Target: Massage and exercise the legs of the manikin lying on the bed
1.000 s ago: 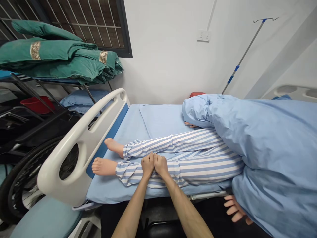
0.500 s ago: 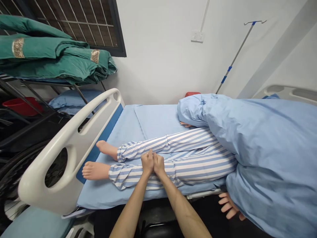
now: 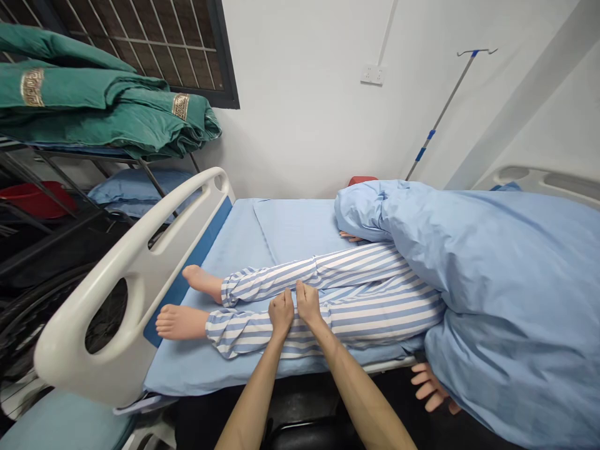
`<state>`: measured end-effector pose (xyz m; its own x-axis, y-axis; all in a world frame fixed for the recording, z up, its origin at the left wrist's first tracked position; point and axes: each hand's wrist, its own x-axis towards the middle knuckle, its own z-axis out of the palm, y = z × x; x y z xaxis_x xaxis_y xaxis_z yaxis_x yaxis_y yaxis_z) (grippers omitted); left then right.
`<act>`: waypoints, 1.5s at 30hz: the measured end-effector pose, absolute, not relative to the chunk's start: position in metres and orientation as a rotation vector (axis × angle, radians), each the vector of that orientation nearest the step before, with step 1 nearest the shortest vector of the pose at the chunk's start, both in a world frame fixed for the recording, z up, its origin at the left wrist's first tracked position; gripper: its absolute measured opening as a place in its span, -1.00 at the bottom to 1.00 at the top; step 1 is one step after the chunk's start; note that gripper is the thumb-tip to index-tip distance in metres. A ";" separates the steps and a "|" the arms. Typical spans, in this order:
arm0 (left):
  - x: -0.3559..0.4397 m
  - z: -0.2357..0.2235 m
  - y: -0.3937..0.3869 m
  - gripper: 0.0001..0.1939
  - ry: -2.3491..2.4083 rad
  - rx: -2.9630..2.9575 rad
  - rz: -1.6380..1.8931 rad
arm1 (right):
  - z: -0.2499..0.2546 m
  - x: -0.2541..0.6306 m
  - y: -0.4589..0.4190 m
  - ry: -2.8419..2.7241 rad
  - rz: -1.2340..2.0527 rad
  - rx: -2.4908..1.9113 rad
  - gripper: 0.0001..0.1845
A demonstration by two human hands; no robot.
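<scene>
A lying figure in blue-and-white striped pyjama trousers (image 3: 375, 312) stretches across the bed, with two bare feet (image 3: 182, 322) towards the footboard. My left hand (image 3: 281, 312) rests on the shin of the nearer leg, fingers curled over the cloth. Beside it, my right hand (image 3: 308, 303) lies on the same leg, its fingertips reaching the far side of the shin. A pale blue quilt (image 3: 506, 275) hides the figure's upper body. A limp hand (image 3: 429, 387) hangs from under the quilt past the bed's near edge, and another (image 3: 350, 236) shows at the far side.
A white bed footboard (image 3: 126, 262) rises left of the feet, with a wheelchair wheel (image 3: 47, 312) beyond it. Folded green quilts (image 3: 103, 106) lie on a metal rack above a red basin (image 3: 32, 199). An IV pole (image 3: 440, 119) stands at the far wall.
My hands have moved slightly apart along the leg, and a small gap now shows between them. The view shifted a little between the oldest frame and the middle one.
</scene>
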<state>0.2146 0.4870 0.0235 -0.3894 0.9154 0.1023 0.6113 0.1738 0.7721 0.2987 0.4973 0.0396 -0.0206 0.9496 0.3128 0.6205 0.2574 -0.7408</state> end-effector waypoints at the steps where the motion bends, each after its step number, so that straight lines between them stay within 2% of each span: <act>1: 0.214 0.023 0.486 -0.52 2.055 1.458 1.102 | 0.035 0.300 0.496 -1.739 0.517 -1.477 -0.39; 6: 0.214 0.025 0.489 -0.56 1.934 1.426 1.181 | 0.017 0.298 0.491 -1.787 0.502 -1.583 -0.43; 13: 0.231 0.040 0.497 -0.53 1.734 1.204 1.437 | 0.016 0.301 0.494 -1.734 0.518 -1.549 -0.40; 19: 0.233 0.027 0.495 -0.53 1.841 1.334 1.281 | 0.023 0.302 0.494 -1.627 0.595 -1.485 -0.34; 25: 0.230 0.026 0.495 -0.52 1.847 1.358 1.305 | 0.053 0.310 0.499 -1.696 0.550 -1.391 -0.37; 33: 0.234 0.029 0.493 -0.50 1.749 1.264 1.344 | 0.019 0.317 0.490 -1.699 0.586 -1.510 -0.48; 39: 0.238 0.051 0.497 -0.59 1.586 1.190 1.500 | 0.019 0.322 0.494 -1.518 0.665 -1.433 -0.48; 45: 0.244 0.029 0.490 -0.64 1.782 1.371 1.288 | 0.017 0.322 0.492 -1.389 0.701 -1.402 -0.52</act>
